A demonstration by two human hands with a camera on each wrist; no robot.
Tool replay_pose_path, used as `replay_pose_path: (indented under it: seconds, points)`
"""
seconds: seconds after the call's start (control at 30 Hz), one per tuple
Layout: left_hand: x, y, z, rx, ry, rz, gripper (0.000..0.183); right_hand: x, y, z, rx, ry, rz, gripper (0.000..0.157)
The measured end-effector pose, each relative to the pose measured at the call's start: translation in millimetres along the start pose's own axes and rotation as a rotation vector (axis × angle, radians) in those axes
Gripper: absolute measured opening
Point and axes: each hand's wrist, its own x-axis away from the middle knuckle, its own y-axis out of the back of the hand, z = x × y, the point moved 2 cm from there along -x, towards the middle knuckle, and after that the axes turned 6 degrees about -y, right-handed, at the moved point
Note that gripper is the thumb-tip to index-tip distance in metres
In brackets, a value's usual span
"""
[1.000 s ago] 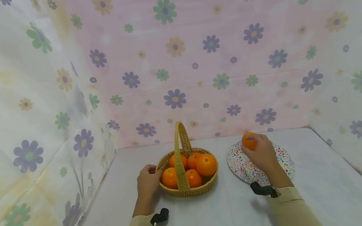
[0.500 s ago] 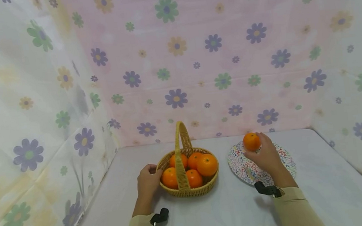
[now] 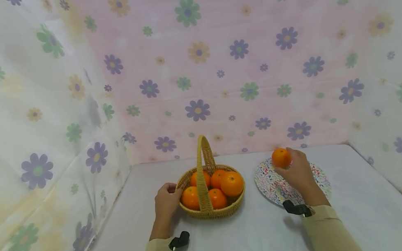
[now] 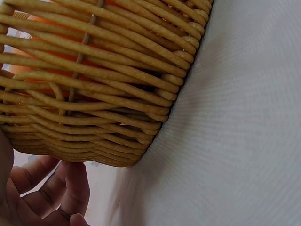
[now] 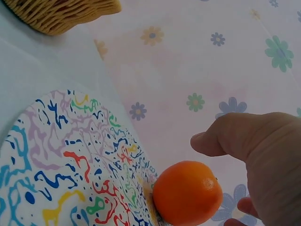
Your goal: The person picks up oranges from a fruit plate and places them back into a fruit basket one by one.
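Note:
A yellow-brown wicker basket [image 3: 220, 212] with a tall handle stands left of centre, holding several oranges [image 3: 232, 183]. My left hand [image 3: 167, 203] grips the left end of its rim; in the left wrist view, curled fingers [image 4: 75, 188] show against the woven side. On the right, a single orange [image 3: 281, 158] sits on the far part of a round plate [image 3: 267, 184] with multicoloured squiggles. Just to the right of that orange is my right hand [image 3: 299, 172], its thumb and fingers spread. The right wrist view shows a gap between the thumb [image 5: 211, 143] and the orange [image 5: 188, 193].
A white cloth covers the table [image 3: 244, 240]. Flower-patterned fabric [image 3: 215, 57] rises behind it and along both sides. Bare cloth separates the basket from the plate. The basket handle [image 3: 201, 171] arches above the oranges.
My right hand has loosened from around the single orange and shifted slightly right, leaving more of the fruit showing. The left hand keeps its place at the basket. The head view has shifted a little.

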Motion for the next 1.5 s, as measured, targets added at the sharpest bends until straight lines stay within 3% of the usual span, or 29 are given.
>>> replay_pose_path:
  seconds: [0.2, 0.43, 0.7, 1.1, 1.5]
  points:
    - [1.2, -1.0, -0.3, -0.003, 0.004, -0.011, 0.03, -19.5, 1.4, 3.6, 0.017, -0.001, 0.013, 0.092]
    - [-0.1, -0.5, 1.8, -0.011, -0.008, -0.004, 0.03, -36.3, -2.1, -2.3, -0.019, -0.106, 0.088, 0.097]
    - [0.9, 1.9, 0.7, -0.016, -0.003, -0.005, 0.031, -43.5, -7.0, -10.9, -0.062, -0.15, 0.105, 0.091]
    - [-1.6, -1.7, 1.0, -0.019, -0.018, -0.009, 0.031, -48.5, -5.4, -15.6, -0.028, -0.132, 0.084, 0.077]
    - [-0.7, -0.3, -1.2, -0.028, -0.023, -0.011, 0.031, -39.7, -12.2, 18.9, -0.076, -0.032, 0.09, 0.077]
